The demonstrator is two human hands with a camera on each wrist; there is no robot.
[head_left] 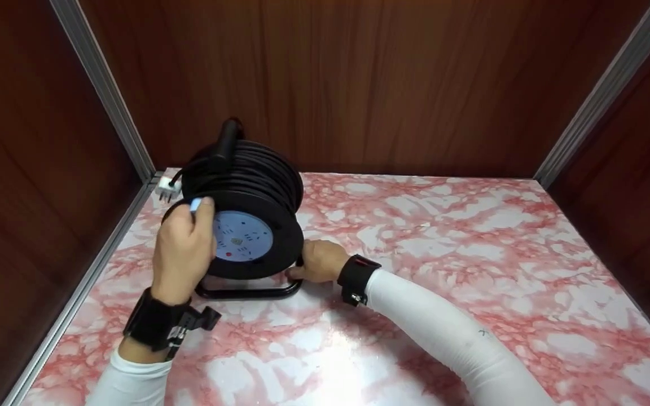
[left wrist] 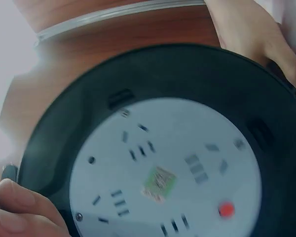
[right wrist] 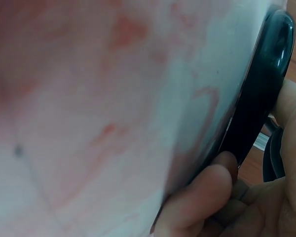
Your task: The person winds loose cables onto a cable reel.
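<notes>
A black cable reel (head_left: 260, 175), wound with thick black cable, stands at the left of the table. Its round front flange carries a pale blue socket panel (head_left: 251, 237) with a red button (left wrist: 226, 209). My left hand (head_left: 181, 242) is curled at the flange's left edge and grips a small part there; a light blue bit shows beside the thumb, mostly hidden. Low on the right, my right hand (head_left: 322, 260) holds the black tubular stand (head_left: 251, 293). In the right wrist view, fingers wrap that tube (right wrist: 259, 84).
A white plug (head_left: 167, 189) hangs from the cable's end, left of the reel. Above sits the black carrying handle (head_left: 224, 144). Brown wood-grain panels (head_left: 387, 84) wall in the back and sides of the red-and-white marbled table (head_left: 460, 237).
</notes>
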